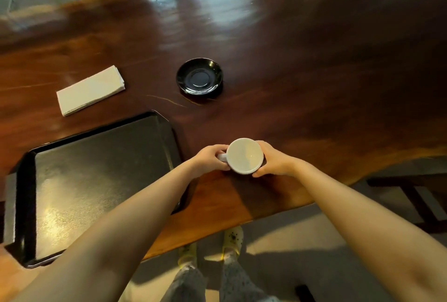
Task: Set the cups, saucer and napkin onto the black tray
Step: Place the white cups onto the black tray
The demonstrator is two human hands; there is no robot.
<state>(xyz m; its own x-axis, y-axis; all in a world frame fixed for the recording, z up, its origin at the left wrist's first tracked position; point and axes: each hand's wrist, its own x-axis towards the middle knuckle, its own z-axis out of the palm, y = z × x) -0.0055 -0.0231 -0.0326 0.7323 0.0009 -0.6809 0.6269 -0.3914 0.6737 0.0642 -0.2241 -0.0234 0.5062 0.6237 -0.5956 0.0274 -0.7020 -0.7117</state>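
Both your hands grip the white cup (244, 155): left hand (212, 157) at its handle, right hand (272, 159) wrapped round the far side. Cup sits just right of the black tray (101, 180). Saucer (199, 76) and napkin (90, 90) lie on the table (314, 84).

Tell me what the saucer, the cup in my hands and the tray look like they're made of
Saucer: probably glazed black ceramic; it throws bright glossy highlights.
Cup: likely white ceramic, smooth and opaque with a soft sheen.
Black tray: looks like plastic, perhaps lacquered; its surface is finely textured with dull, spread reflections. None can be confirmed by sight alone.
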